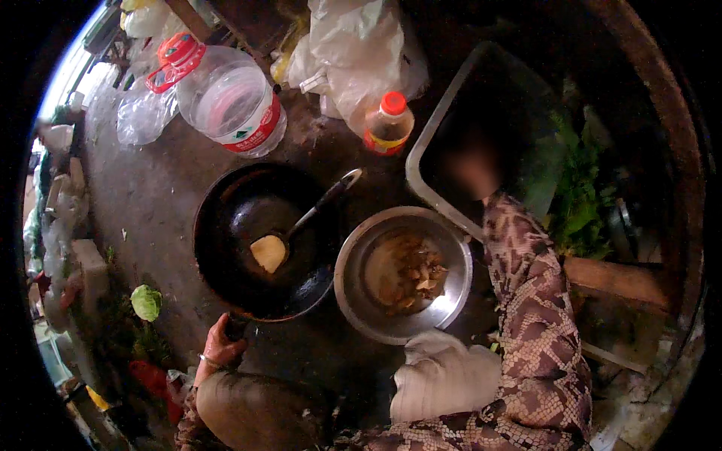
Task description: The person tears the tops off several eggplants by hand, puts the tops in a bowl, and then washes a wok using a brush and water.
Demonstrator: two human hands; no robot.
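My left hand (224, 341), with a bracelet at the wrist, grips the handle of a black wok (225, 282). Inside the wok lies a ladle (316, 209) with a dark and metal handle; its bowl holds something pale yellow. Beside the wok's right edge stands a stainless steel basin (347, 265) with brownish liquid and light brown pieces. My right hand (476, 169) reaches over a large dark container (420, 175) with a pale rim. It is blurred, and its fingers and anything in them cannot be made out.
A large clear plastic bottle (237, 101) with a red cap stands behind the wok. A smaller red-capped bottle (389, 124) is near white plastic bags (361, 51). Green leaves (584, 208) lie at the right, beside a brick-coloured block (615, 280). A cabbage piece (146, 303) sits at left.
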